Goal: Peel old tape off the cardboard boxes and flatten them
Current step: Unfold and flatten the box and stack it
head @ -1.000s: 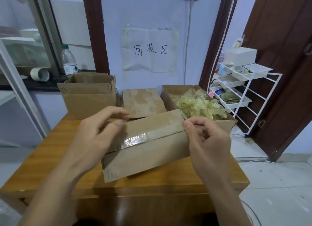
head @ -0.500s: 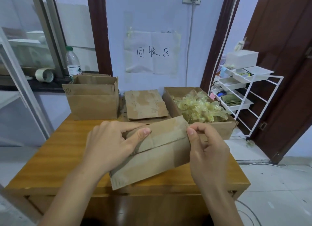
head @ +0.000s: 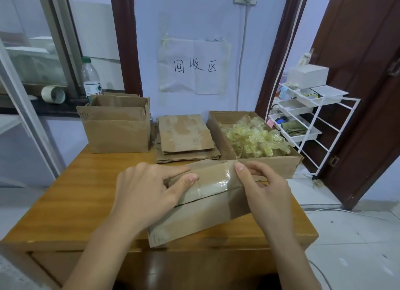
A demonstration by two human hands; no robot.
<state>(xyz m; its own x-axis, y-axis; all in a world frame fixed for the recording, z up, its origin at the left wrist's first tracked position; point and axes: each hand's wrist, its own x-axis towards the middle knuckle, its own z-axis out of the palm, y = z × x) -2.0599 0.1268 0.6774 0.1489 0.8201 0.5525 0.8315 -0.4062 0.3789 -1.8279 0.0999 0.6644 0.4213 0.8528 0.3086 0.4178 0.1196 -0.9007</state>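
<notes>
A small closed cardboard box [head: 201,216] lies tilted near the front of the wooden table [head: 75,194], with a strip of clear tape [head: 216,183] along its top seam. My left hand [head: 149,194] rests over the box's left top, thumb pressed on the tape. At the box's right end my right hand [head: 262,190] pinches the taped corner between thumb and fingers. Behind it lie a stack of flattened boxes [head: 186,136], an open cardboard box [head: 116,129] at the back left, and a box holding crumpled peeled tape [head: 255,138].
A water bottle [head: 91,79] and a tape roll [head: 54,94] stand on the dark window ledge at the left. A white wire rack [head: 311,120] with trays stands to the right of the table, beside a brown door [head: 365,94]. A paper sign [head: 194,66] hangs on the wall.
My left hand slid rightwards across the box's top, and its thumb now presses the tape. The box turned slightly and sits lower on the table. My right hand stays at the right end.
</notes>
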